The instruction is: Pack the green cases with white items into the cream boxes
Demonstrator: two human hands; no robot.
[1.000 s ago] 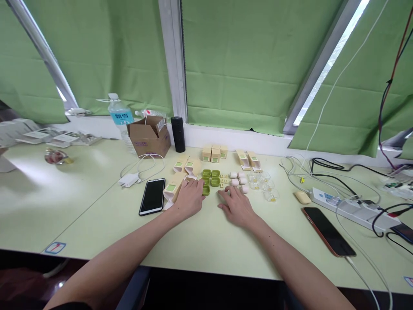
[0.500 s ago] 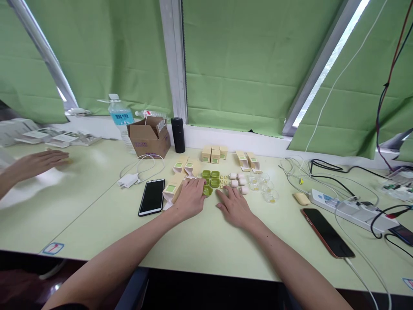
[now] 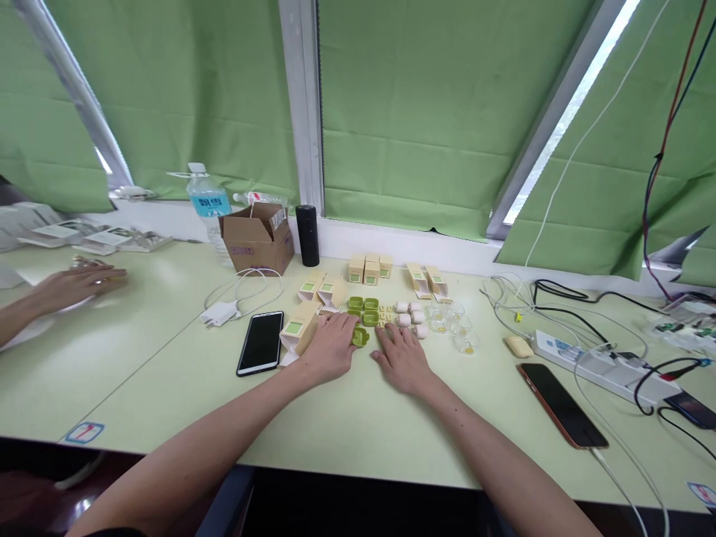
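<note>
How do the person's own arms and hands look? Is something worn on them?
The left hand and the right hand are bare, with no gloves, and no rings or watch visible. Both forearms are uncovered to the picture's lower edge; no sleeves show.

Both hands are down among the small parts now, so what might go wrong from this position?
The left hand touches one green tray at the cluster's near edge; a nudge might scatter its neighbours. The right hand lies close to the white pods and clear cups, which look light and easily knocked. A black phone lies beside the left wrist.
</note>
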